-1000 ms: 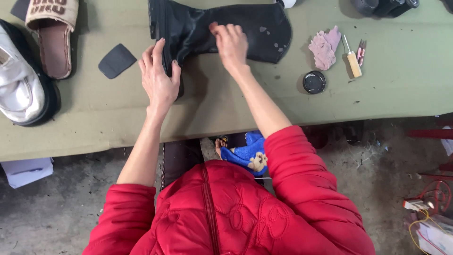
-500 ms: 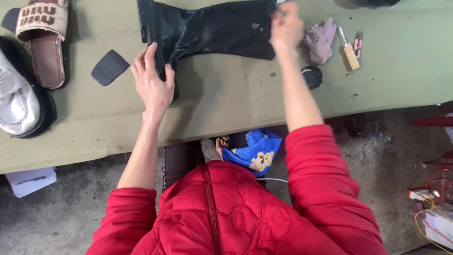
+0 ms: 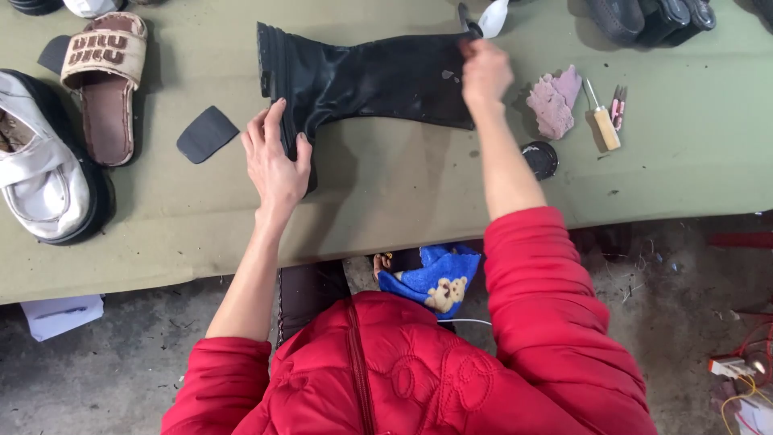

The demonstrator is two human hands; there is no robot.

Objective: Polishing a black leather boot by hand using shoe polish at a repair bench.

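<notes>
A tall black boot (image 3: 378, 80) lies on its side across the olive-green table (image 3: 403, 193), sole to the left, shaft opening to the right. My left hand (image 3: 274, 157) rests flat with spread fingers on the boot's foot near the sole. My right hand (image 3: 485, 71) pinches the top edge of the shaft at the right end. Both sleeves are red.
A dark heel piece (image 3: 207, 134) lies left of the boot. A beige slipper (image 3: 105, 80) and a white shoe (image 3: 44, 173) sit at far left. A pink rag (image 3: 554, 101), a small brush (image 3: 602, 121) and a round black tin (image 3: 541, 159) lie at right. Dark shoes (image 3: 652, 16) stand behind.
My right hand slid from the middle of the boot rightward to the shaft's top edge. The boot now lies stretched out flatter. My left hand stayed by the sole.
</notes>
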